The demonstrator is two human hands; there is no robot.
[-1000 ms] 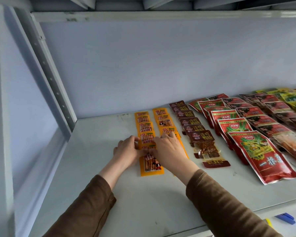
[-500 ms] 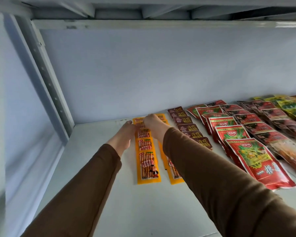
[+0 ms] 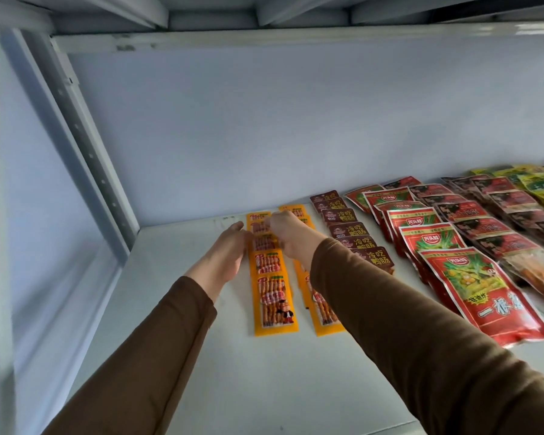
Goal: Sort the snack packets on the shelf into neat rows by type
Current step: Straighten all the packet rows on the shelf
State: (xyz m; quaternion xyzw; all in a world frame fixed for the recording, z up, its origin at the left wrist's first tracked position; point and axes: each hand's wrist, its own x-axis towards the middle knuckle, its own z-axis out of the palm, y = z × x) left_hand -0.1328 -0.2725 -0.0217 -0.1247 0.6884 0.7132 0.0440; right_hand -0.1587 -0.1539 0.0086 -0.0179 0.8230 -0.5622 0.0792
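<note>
While both hands work the far end of the left orange packet row [image 3: 272, 274] near the shelf [image 3: 264, 387] back edge, sorting looks nearly done; left hand [image 3: 226, 255] lies flat, fingers straight, against it; right hand [image 3: 291, 233] curls, seemingly pinching a back packet; brown packets [image 3: 352, 230] and red packets [image 3: 471, 277] already lie in rows.

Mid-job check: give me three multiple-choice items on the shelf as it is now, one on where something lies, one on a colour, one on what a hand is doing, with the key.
1. Where do the orange packets lie among the rows?
A. leftmost rows
B. between red rows
C. far right end

2. What colour are the small packets just right of the orange ones?
A. green
B. dark brown
C. white

3. What is the left hand doing?
A. gripping a red packet
B. hanging below the shelf
C. lying with fingers straight against the left orange row

Key: 1 A, only bare shelf lies to their left. 2 B, their faces are dark brown with yellow print. 3 C, its straight fingers lie along that row's left edge, while the right hand curls over the far packets.
</note>
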